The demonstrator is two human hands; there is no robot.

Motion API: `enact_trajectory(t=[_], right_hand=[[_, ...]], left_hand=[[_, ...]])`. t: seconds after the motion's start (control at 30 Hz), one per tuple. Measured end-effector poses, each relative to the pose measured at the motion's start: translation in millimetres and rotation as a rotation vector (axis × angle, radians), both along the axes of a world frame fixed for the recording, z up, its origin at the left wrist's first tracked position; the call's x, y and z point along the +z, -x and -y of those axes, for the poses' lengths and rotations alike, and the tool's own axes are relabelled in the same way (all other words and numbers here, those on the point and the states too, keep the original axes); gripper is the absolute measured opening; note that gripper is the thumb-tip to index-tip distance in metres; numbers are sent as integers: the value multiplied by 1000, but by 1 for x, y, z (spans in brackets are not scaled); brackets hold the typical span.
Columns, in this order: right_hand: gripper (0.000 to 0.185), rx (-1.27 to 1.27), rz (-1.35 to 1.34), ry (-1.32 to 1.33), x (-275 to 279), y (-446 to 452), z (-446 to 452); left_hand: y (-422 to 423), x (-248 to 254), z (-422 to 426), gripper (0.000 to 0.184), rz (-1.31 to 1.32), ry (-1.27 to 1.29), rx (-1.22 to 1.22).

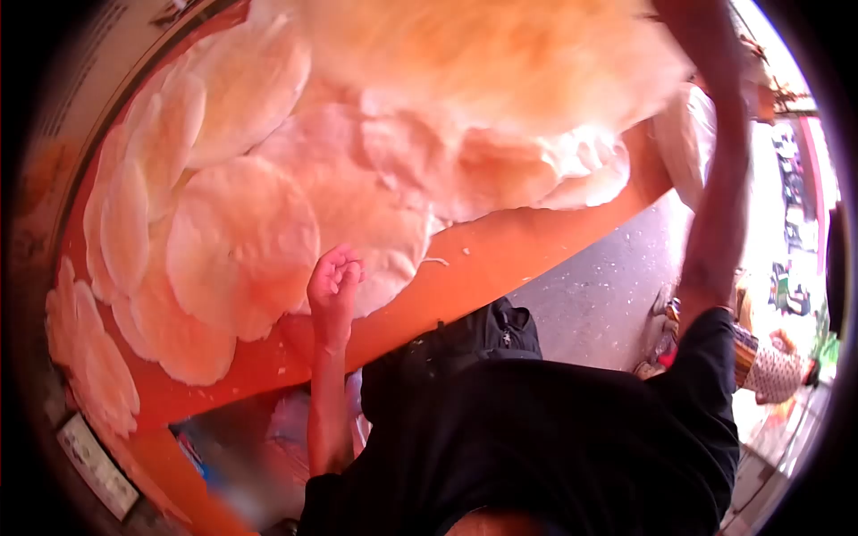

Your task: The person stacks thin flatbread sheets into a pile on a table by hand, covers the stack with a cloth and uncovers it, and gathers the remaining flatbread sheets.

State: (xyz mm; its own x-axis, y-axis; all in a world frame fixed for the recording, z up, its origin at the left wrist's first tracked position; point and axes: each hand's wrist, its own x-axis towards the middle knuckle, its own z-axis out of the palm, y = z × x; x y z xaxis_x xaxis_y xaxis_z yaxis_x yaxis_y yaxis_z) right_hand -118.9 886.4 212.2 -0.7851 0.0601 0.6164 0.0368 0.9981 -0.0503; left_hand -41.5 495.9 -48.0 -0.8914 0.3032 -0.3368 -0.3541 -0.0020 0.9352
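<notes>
Many thin, round, pale flatbread sheets [241, 246] lie overlapping across an orange table [536, 234]. My left hand [336, 275] is over the near edge of the pile, beside one sheet [384, 237], with its fingers curled in and nothing visible in them. My right arm reaches far up along the right side. Only a dark, blurred part of my right hand [693, 20] shows at the top edge, and its fingers are hidden. Next to it, a large motion-blurred sheet [500, 62] spans the top; whether the hand grips it is not visible.
A black bag [500, 330] sits below the table's front edge, close to my body. A whitish bundle [688, 143] stands past the table's right end, above grey floor [590, 295]. A white power strip [96, 464] is at lower left. Part of another person [773, 371] shows at right.
</notes>
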Motion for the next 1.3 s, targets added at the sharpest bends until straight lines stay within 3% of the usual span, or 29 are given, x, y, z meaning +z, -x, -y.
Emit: enact_trajectory(t=[0.07,0.17,0.23,0.27,0.3,0.33,0.43,0.5,0.6,0.7,0.77,0.9,0.97,1.0,1.1,1.17,1.23,1.3], right_hand=[[14,-22,-125,3,39,-18,5],[21,-70,75,-196,-13,-32,-40],[26,-92,213,-335,-57,-40,-51],[29,-216,583,31,-77,-48,-20],[31,-153,795,-121,-105,-52,1],[37,303,429,-72,-200,-75,-30],[55,244,1065,725,-224,-107,85],[53,209,981,1199,-258,-125,125],[48,-176,641,1945,-271,-130,158],[42,-266,753,2154,-262,-122,157],[35,-255,966,1863,-276,-126,153],[39,-107,954,1690,-281,-123,170],[34,-56,861,1564,-244,-110,190],[29,159,610,1347,-219,-110,201],[19,481,535,1364,-111,-112,209],[23,479,693,1564,-80,-121,194],[26,242,777,1587,-87,-126,156],[26,95,942,1003,-118,-122,94]], left_hand=[[-8,-18,24,31,-51,127,-1],[-17,-9,48,34,-181,400,41],[-11,-7,64,42,-521,764,-7],[-8,-5,72,46,-686,953,-41],[-7,0,78,48,-722,1027,-53],[-4,4,83,50,-763,1097,-69],[-1,-3,102,53,-796,1174,-146],[2,-9,108,52,-836,1148,-175],[9,-6,101,47,-833,1153,-190],[14,-9,102,37,-1000,1133,-247],[14,-12,102,31,-996,1075,-188],[16,-4,98,26,-1023,1047,-115],[19,-1,97,22,-1079,1034,-80],[18,1,101,20,-1102,1032,-68],[15,-4,133,19,-1001,975,144],[6,20,139,18,-916,946,281],[5,51,122,16,-966,886,388],[-4,53,121,15,-894,908,303]])
